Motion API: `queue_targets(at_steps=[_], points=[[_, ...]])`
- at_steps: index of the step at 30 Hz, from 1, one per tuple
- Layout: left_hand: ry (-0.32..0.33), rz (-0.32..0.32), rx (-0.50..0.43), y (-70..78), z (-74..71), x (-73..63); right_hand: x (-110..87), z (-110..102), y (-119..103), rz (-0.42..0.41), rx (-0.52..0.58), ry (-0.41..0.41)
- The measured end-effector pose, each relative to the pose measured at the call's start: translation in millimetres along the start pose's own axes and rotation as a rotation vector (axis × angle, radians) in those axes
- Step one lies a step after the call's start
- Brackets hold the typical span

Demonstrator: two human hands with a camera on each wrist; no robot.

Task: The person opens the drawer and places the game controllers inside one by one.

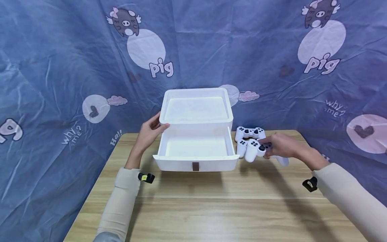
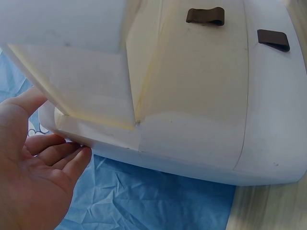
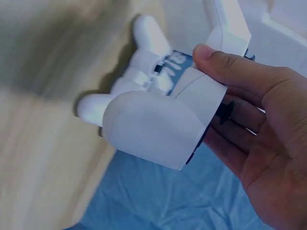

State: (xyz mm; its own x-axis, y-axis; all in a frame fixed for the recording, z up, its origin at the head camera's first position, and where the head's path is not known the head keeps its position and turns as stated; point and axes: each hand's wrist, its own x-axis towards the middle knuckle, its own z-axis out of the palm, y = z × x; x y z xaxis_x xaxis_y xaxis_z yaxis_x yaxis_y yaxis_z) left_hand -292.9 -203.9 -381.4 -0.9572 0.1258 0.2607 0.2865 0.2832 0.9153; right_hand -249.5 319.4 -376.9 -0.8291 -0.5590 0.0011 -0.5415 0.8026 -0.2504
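A white drawer box [image 1: 196, 107] with a recessed top stands at the table's back, its upper drawer [image 1: 196, 164] pulled out and bare inside. My left hand [image 1: 148, 131] holds the box's left front edge, thumb over the front corner. In the left wrist view, the fingers of my left hand [image 2: 45, 163] lie against the box's side. To the right of the box, my right hand [image 1: 282, 145] grips a white game controller [image 3: 153, 127], thumb on its back face and fingers underneath. Another white controller [image 1: 242, 147] is partly hidden behind it, and one more white controller [image 1: 249, 132] lies farther back.
Brown pull tabs [image 2: 205, 17] mark the closed lower drawers in the left wrist view. A blue printed cloth [image 1: 196, 43] hangs behind and beside the wooden table [image 1: 193, 208]. The open drawer juts forward between my arms.
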Motion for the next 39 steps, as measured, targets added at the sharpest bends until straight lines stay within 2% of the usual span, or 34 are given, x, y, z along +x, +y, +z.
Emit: queue_targets(at_steps=[2, 9, 22, 39], points=[[0.002, 0.004, 0.000, -0.2, 0.1, 0.3, -1.4, -7.5, -3.2, 0.013, 0.001, -0.002], [0.001, 0.008, -0.002, 0.3, 0.7, -0.6, -2.4, -31.8, -14.2, 0.032, -0.137, 0.022], [0.001, 0.011, -0.011, -2.8, 1.0, 0.0, 7.5, -69.3, -38.1, -0.016, -0.183, 0.029], [0.004, 0.004, -0.006, 0.2, 1.0, -2.3, 22.1, -107.3, -73.3, -0.088, -0.230, 0.024]])
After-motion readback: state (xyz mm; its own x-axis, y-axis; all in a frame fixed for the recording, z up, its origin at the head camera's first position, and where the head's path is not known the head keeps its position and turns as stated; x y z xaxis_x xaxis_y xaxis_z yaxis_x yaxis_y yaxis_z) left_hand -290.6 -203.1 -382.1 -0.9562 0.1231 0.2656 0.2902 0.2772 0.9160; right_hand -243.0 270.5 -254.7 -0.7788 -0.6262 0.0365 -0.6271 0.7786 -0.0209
